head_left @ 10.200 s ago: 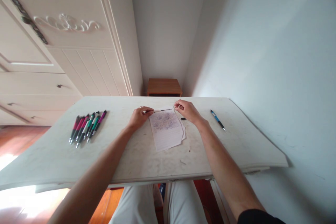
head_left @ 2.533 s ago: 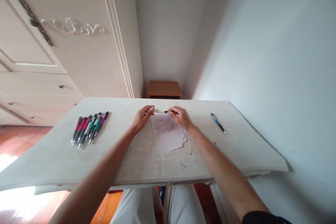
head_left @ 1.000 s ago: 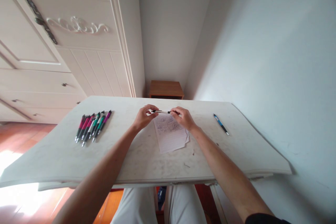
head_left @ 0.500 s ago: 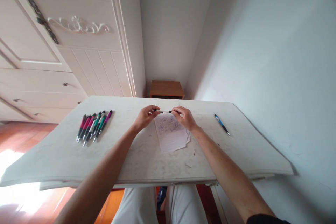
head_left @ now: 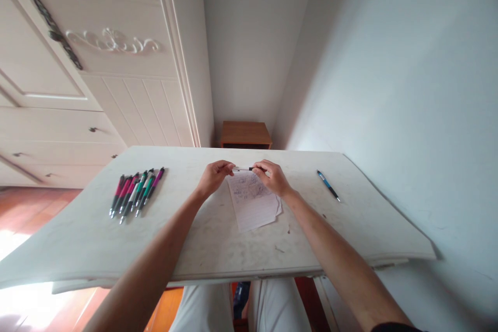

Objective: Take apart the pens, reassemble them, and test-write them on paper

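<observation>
Between my two hands a slim pen (head_left: 243, 168) lies level, its pale barrel and a dark part showing. My left hand (head_left: 215, 178) pinches its left end, with fingers closed. The dark right end is gripped by the closed fingers of my right hand (head_left: 272, 175). Just below the pen, sheets of paper (head_left: 254, 208) covered with scribbles at the top lie on the white table (head_left: 206, 249). My fingertips hide both ends of the pen.
Several pens (head_left: 136, 192) with pink, green, white and purple barrels lie in a group at the left. A blue pen (head_left: 328, 185) lies alone at the right. Beyond the table stand a brown wooden box-like piece (head_left: 246, 133) and a cream cupboard (head_left: 128, 5); a wall borders the right.
Both hands stay at the pen in nearly the same place. The dark piece at my left fingertips shows less now, and the view has shifted slightly.
</observation>
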Demonstrator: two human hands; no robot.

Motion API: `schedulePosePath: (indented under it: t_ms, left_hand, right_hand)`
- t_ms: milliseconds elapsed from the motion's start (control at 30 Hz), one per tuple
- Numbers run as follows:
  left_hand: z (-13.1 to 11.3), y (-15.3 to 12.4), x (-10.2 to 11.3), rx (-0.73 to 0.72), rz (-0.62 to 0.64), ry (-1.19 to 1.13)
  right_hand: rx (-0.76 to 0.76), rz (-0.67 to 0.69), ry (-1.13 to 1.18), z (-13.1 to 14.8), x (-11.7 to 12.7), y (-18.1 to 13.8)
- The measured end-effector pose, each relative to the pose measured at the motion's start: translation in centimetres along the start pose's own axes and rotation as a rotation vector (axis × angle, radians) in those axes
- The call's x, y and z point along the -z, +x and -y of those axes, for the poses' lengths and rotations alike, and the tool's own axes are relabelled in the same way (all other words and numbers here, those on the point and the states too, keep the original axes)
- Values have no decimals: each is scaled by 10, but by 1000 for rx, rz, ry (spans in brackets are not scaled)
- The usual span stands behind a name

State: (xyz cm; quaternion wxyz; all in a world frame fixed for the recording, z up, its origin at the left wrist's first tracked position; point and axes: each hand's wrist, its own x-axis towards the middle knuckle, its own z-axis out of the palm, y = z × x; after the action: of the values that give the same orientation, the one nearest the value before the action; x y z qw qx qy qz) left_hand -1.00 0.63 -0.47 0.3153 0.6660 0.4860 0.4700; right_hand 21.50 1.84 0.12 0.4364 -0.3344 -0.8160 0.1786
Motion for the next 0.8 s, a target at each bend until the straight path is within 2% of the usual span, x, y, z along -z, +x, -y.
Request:
schedulePosePath:
  t_ms: [300,500,667,800]
  left_hand:
    - [-3,0,-1,15,-75,-69]
    - [-7,-2,-1,-60,-102,-180]
    - [-8,-3,1,-44,-131,-168]
    - [-12,-4,1,-1,-128,-309]
  right_hand:
    - [-30,-5,1,-1,-3,-1]
    - [-41,-29,-6,-4,-5,0]
    - [-59,-79,-64,-6,-10,0]
    - [-79,-107,-83,-4,-14,-1]
